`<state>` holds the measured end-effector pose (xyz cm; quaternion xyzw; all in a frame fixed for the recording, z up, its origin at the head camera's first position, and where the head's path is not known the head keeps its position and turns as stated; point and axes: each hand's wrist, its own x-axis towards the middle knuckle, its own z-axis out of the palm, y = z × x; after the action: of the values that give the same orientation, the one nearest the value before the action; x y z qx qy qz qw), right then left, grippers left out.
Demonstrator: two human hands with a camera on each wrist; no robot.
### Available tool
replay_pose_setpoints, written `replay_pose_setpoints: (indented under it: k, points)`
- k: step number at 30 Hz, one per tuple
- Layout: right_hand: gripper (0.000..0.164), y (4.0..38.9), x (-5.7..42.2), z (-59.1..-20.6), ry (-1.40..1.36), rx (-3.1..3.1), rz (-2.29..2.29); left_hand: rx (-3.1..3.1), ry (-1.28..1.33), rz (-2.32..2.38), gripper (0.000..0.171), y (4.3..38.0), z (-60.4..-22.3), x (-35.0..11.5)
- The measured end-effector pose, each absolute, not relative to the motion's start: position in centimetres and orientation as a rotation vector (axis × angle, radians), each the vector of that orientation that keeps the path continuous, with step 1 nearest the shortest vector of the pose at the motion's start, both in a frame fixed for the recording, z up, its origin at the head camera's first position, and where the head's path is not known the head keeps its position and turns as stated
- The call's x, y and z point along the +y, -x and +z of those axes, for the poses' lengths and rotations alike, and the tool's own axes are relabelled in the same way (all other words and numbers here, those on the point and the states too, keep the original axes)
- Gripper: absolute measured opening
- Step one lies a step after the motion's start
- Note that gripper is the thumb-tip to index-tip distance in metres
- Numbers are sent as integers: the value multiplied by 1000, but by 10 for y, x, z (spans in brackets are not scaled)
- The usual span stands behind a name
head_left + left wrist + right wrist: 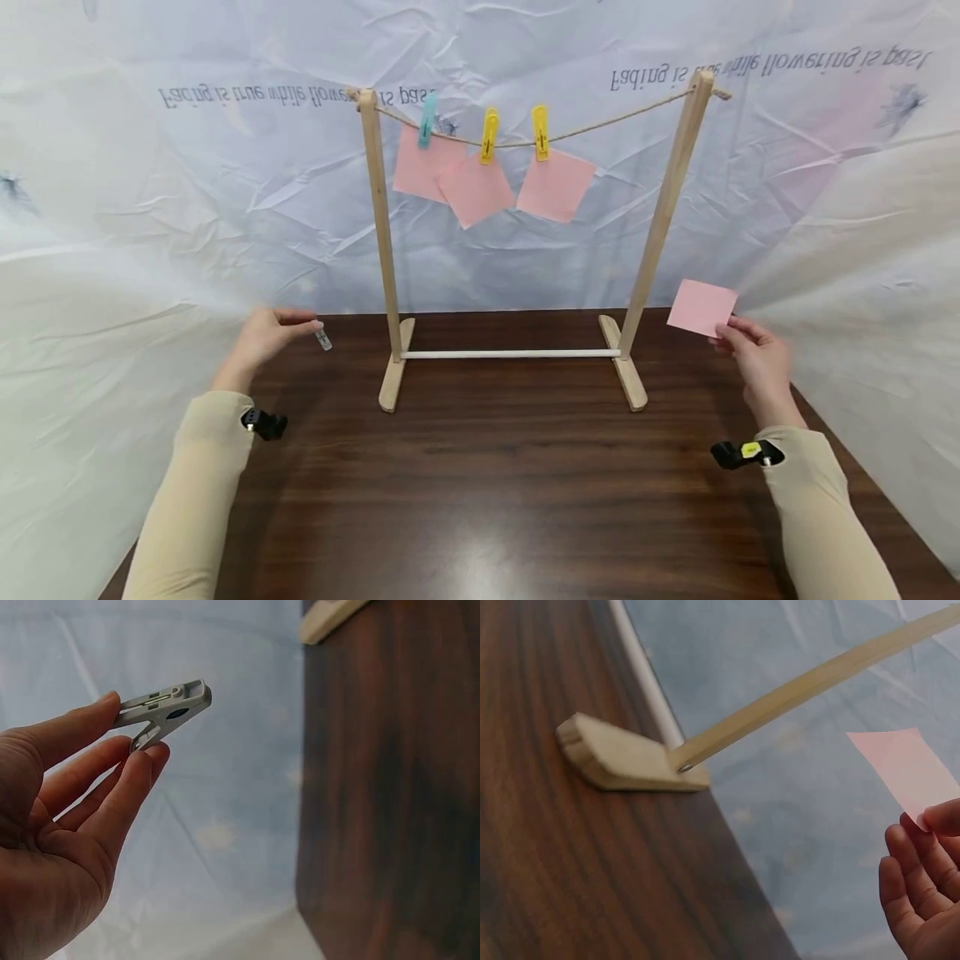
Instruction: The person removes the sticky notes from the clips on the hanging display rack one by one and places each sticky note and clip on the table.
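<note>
My left hand [266, 340] is at the left of the wooden stand and pinches a grey clothespin [161, 709] by its handle ends, between thumb and fingertips. On the other side of the stand, my right hand [761, 362] holds a square pink paper [701, 307] by its lower right corner, thumb in front. Three more pink papers hang from the twine [600, 127] strung between the posts. A teal clothespin [427, 121] grips the left paper [420, 171]; a yellow clothespin [489, 137] grips the middle one [477, 193], which overlaps the left. Another yellow clothespin [541, 133] grips the right paper [557, 187].
The stand has two wooden posts, the left post [381, 225] and right post [670, 208], on flat feet, joined low down by a white rod [510, 354]. It stands at the back of a dark wooden table [480, 467]. White printed cloth [225, 192] surrounds the table's back and sides.
</note>
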<state>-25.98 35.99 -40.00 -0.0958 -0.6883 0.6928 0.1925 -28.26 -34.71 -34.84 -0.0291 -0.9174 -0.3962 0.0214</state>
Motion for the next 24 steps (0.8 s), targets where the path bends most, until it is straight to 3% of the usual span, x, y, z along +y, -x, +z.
replay_pose_setpoints:
  k: [5, 12, 19, 24]
  points:
    - [18, 259, 362, -412, 324, -2154, 1774, -2928, 73, -1172, 59, 284, -365, -347]
    - [16, 263, 361, -423, 269, -2246, 1799, -2953, 30, -1202, 59, 287, -383, -344]
    - [52, 268, 359, -437, 230, -2490, 1619, -2993, 44, -1162, 56, 294, -401, -338]
    - [57, 271, 358, -442, 153, -2631, 1503, -3045, 31, -1073, 56, 303, -413, -333]
